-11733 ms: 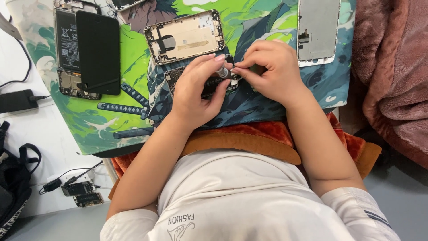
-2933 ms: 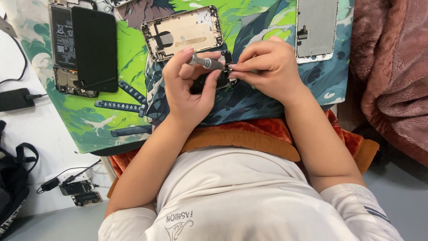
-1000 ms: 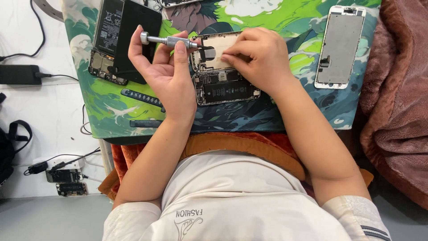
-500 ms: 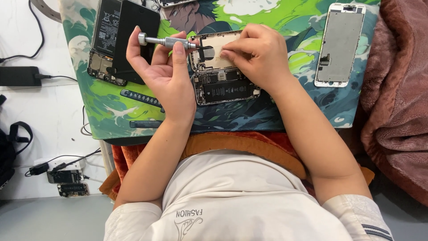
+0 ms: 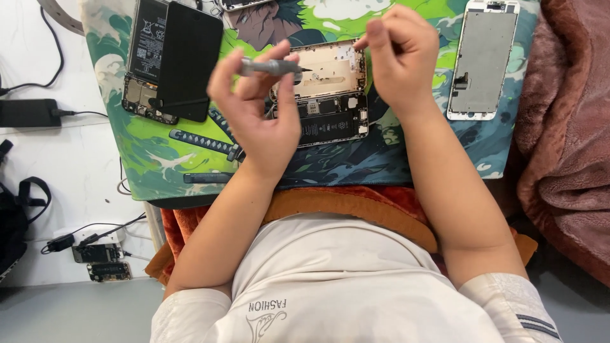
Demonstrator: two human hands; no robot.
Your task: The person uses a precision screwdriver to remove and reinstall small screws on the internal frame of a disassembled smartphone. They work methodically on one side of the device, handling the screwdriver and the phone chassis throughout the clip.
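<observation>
My left hand holds a small grey screwdriver lying sideways, its tip pointing right over an opened phone body on the green illustrated mat. My right hand is raised above the phone's upper right corner with fingers curled and pinched together; whether it holds a tiny part I cannot tell. The phone shows a gold inner plate at the top and dark circuitry below.
A second opened phone with a black panel lies at the mat's left. A detached white screen frame rests at the right, beside a brown blanket. A black charger and cables sit on the white surface at left.
Over the last second my right hand has lifted off the phone and drawn its fingers together. My left hand has stayed above the phone with the screwdriver.
</observation>
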